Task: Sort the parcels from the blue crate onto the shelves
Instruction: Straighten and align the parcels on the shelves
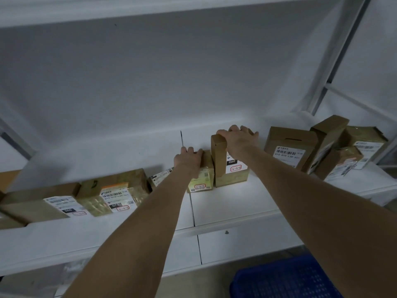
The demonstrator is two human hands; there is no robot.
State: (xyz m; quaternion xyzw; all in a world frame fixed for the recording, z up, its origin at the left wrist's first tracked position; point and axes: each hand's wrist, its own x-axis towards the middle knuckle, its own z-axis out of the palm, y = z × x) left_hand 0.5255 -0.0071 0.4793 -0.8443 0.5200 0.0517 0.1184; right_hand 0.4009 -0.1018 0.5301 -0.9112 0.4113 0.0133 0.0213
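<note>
The white shelf [236, 203] is spanning the whole width, and the blue crate [287, 278] is sitting on the floor below it at the lower right, cut off by the frame so its contents are not showing. On the shelf's left, a left cluster of parcels [116, 190] in brown card and yellowish tape is lying flat, its labels facing up and toward the viewer, with the outermost one running out of frame. At the far right, a right cluster of parcels [290, 147] is leaning together, some upright and some tilted, and its label print is too small to read fully. Between the clusters, the tall parcel [221, 166] is standing upright with its long axis vertical, a plain brown box whose front label is showing "060" and a red-boxed handwritten "3-3-6". Touching its left side, the small parcel [204, 179] is sitting low and squat, wrapped in yellowish tape, its red-boxed mark facing the viewer; much of it is hiding behind the forearm. The right hand [236, 138] is clasping the tall parcel's top, thumb at the near left edge and fingers curling over the back. The left hand [189, 160] is gripping the small parcel's top, fingers folding over its far edge
</note>
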